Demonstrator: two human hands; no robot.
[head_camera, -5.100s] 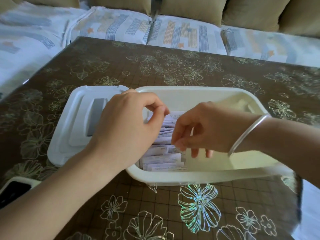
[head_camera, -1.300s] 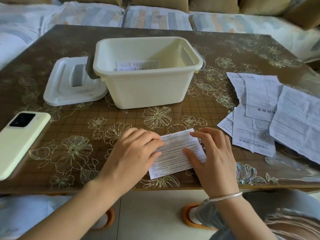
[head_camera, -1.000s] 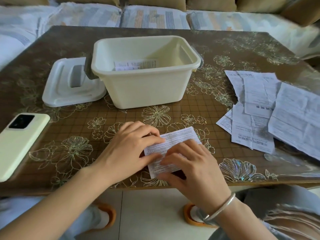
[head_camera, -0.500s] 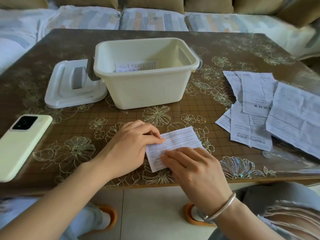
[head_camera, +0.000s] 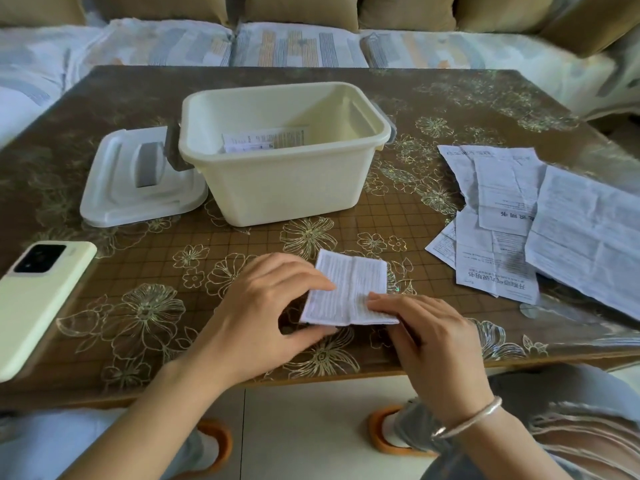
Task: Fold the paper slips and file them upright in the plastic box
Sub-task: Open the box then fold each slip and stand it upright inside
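A small printed paper slip [head_camera: 349, 289] with a crease down its middle lies near the table's front edge, its near side slightly lifted. My left hand [head_camera: 263, 313] pinches its left edge, with the index finger on top and the thumb under the lower corner. My right hand [head_camera: 433, 341] holds the lower right corner, fingers on top; its thumb is hidden below. The cream plastic box [head_camera: 284, 188] stands open behind the slip, with folded slips [head_camera: 265, 140] upright against its back wall.
The box's white lid [head_camera: 117, 188] lies to the left of the box. A pale green phone [head_camera: 38, 299] rests at the front left. A pile of unfolded printed sheets [head_camera: 540, 220] covers the right side of the table [head_camera: 398, 220]. A sofa runs behind.
The slip has turned squarer to me and shows a middle crease. My right hand slid to its lower right corner, and my left thumb went under the left edge.
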